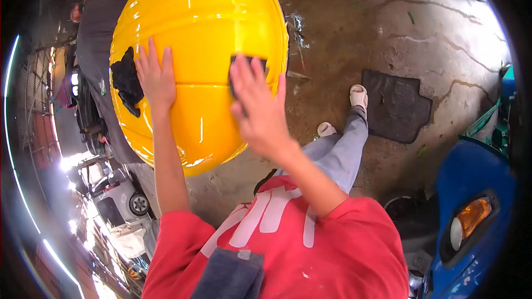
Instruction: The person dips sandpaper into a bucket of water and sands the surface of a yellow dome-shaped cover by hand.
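A large, glossy yellow panel (202, 39), curved like a vehicle body part, lies under both of my hands. My left hand (157, 80) rests flat on it with the fingers stretched out. Right beside those fingers, at the panel's left side, lies a crumpled black cloth (128, 82). My right hand (257, 105) presses a dark rectangular pad (263, 61) against the panel's right part, close to a crease across the surface. The fingers cover most of the pad and are slightly blurred, so its exact kind is hidden.
Dark grey fabric (97, 44) lies under and beyond the panel's left side. On the wet, stained concrete floor (338, 33) is a black mat (394, 105), by my foot. A blue vehicle part with an orange lamp (474, 216) stands right. A white vehicle (119, 205) is parked left.
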The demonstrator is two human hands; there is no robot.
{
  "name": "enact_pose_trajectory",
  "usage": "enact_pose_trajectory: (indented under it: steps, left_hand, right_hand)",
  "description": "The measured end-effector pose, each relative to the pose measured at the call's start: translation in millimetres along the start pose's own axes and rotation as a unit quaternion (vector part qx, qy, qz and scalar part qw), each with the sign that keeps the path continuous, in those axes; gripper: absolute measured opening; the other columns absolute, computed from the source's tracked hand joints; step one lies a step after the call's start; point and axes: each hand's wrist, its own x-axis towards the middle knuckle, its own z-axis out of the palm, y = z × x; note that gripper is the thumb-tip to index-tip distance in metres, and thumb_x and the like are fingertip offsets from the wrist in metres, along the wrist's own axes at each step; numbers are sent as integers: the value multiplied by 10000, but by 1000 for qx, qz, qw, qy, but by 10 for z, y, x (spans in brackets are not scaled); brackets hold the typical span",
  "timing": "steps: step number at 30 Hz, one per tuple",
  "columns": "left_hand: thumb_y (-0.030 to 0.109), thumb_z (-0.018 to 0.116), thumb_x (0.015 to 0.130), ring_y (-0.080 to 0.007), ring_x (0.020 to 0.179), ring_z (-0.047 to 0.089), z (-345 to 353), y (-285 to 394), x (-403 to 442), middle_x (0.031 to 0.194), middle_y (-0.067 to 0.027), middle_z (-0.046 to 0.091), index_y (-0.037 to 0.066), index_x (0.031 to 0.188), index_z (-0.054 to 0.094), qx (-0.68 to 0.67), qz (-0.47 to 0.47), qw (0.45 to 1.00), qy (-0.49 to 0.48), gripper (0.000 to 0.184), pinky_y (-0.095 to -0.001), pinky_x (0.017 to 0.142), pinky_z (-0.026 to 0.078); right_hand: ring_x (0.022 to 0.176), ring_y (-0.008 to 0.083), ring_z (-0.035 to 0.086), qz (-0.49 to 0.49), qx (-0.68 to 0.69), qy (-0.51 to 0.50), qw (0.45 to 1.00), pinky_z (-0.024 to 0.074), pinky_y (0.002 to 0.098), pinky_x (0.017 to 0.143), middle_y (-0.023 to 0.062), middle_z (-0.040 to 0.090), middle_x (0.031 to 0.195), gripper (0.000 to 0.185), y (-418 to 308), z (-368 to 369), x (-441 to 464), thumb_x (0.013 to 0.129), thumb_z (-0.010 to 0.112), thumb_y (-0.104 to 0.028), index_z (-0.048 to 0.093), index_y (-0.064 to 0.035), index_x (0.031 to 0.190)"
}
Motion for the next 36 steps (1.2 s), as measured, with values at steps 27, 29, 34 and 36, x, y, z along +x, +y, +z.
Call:
enact_pose_trajectory:
  steps: [27,29,34,36]
  left_hand:
    - [152,758,853,-261,671,686,-859,2506,-667,792,-144,709,4,942,732,-513,-73,843,-143,175,-329,631,524]
    - [135,741,872,-255,627,666,-771,2493,-627,763,-162,699,-20,982,727,-489,-144,860,-10,190,-338,607,513]
    - [257,547,1021,-183,802,727,-1014,2397,-402,883,-174,730,32,1396,540,-546,-115,756,-343,437,-294,737,537]
    - [308,536,1026,-216,931,712,-868,2254,-418,1004,-164,731,68,1403,548,-583,-93,750,-299,447,-289,849,515]
  right_hand:
    - [768,124,621,111,97,109,983,493,275,714,43,681,856,195,123,-1803,498,866,727,-3,646,-1,1043]
    - [1026,227,649,46,-52,132,989,490,338,923,120,679,1108,440,132,-1815,564,815,772,-45,608,5,1220]
    - [1365,248,479,68,245,-142,957,373,375,1126,156,517,1450,981,299,-1418,469,638,899,-182,427,8,1477]
    - [1348,212,488,255,336,-192,886,365,348,1136,144,507,1457,858,524,-1456,560,773,828,-152,401,-70,1512]
